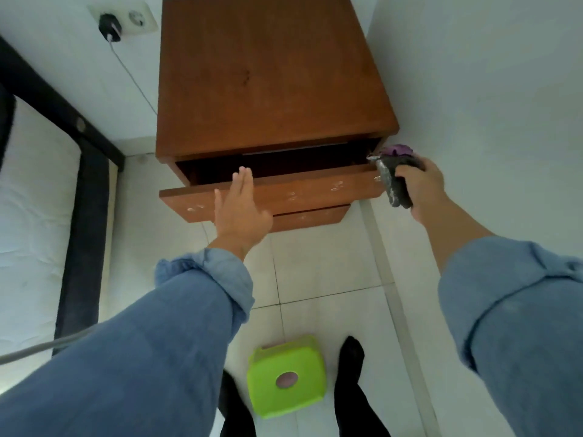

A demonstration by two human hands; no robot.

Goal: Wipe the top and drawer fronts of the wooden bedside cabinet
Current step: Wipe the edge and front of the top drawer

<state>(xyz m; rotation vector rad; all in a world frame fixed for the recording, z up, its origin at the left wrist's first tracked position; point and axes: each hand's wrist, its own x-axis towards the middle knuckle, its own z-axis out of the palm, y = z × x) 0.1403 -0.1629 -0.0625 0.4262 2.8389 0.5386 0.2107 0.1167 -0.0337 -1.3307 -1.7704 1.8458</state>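
The wooden bedside cabinet (271, 74) stands against the white wall, its top bare. Its upper drawer (315, 193) is pulled partly out, and a lower drawer front (310, 217) shows beneath it. My left hand (239, 209) lies flat with straight fingers against the upper drawer's front, fingertips reaching over its top edge. My right hand (419, 187) grips a dark grey and purple cloth (394, 178) at the right end of that drawer front, beside the cabinet's right corner.
A bed with a dark frame (85, 197) and white mattress (34, 216) stands at the left. A wall socket (126, 18) with a plugged black charger (109, 26) and cable is left of the cabinet. A green plastic stool (285, 375) sits on the tiled floor between my feet.
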